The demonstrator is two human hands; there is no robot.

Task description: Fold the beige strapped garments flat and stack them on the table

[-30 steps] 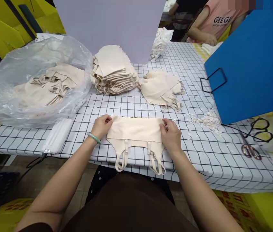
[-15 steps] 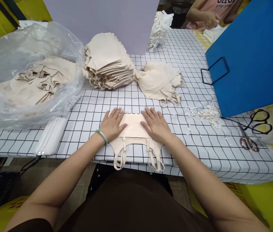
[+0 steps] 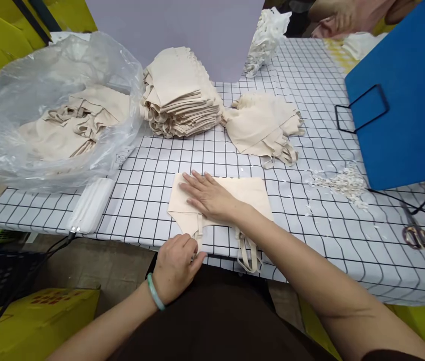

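Observation:
A beige strappy camisole top (image 3: 248,193) lies flat at the front of the checked table, its straps toward me. My right hand (image 3: 210,198) rests palm down on its left half, fingers stretched out. At the table edge my left hand (image 3: 177,265), with a green bangle on the wrist, has its fingers curled around the left shoulder strap (image 3: 199,228). Part of that strap is hidden by the hand. The right shoulder strap (image 3: 249,253) hangs loose near the edge.
Behind lie a tall stack of beige tops (image 3: 182,95) and a looser pile (image 3: 263,125). A clear plastic bag (image 3: 5,125) holds more tops. A white power bank (image 3: 92,205), small white scraps (image 3: 348,183), scissors (image 3: 421,238) and a blue board (image 3: 404,110) surround the work. A person's hand (image 3: 344,17) shows far back.
My right hand has moved left across the top and lies flat there. The left hand has left the fabric's upper left, come toward me and closed on the left strap. The view has shifted slightly.

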